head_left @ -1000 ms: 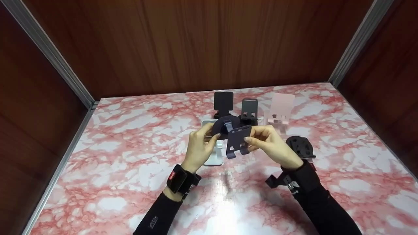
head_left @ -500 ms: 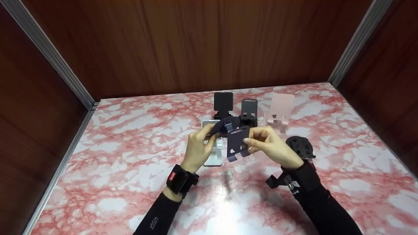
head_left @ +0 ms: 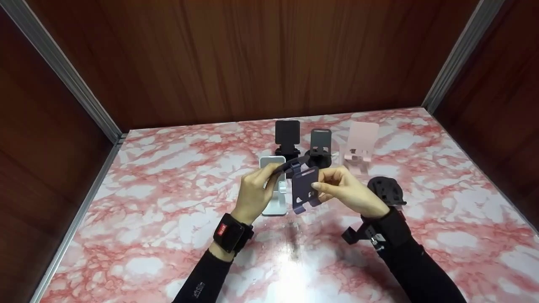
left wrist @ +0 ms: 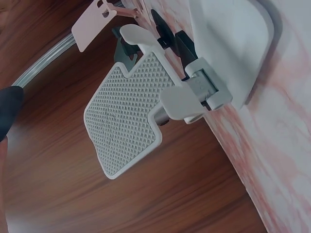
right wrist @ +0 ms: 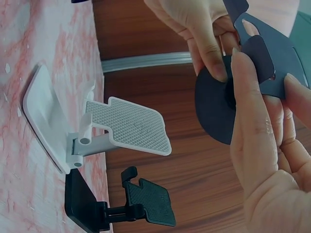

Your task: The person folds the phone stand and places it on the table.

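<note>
A dark purple phone stand (head_left: 305,188) is held up above the table between both hands. My left hand (head_left: 254,191) pinches its round base (right wrist: 214,109), which shows nearly edge-on in the head view. With thumb and fingers, my right hand (head_left: 347,189) grips the side of the stand's slotted back plate (right wrist: 286,58). Two small hooked lips point down at the plate's lower end in the head view. Just behind the left hand is a white phone stand (head_left: 274,206), its textured plate (left wrist: 129,111) large in the left wrist view.
Behind the hands stand a black phone stand (head_left: 287,133), a dark grey one (head_left: 321,139) and a pink one (head_left: 362,139). Another black stand (head_left: 385,189) lies by the right wrist. The marbled table (head_left: 147,235) has wooden walls (head_left: 269,59) around it.
The purple stand's round base has tilted from facing the head camera to nearly edge-on. Its back plate has shifted slightly down. Both hands keep their hold.
</note>
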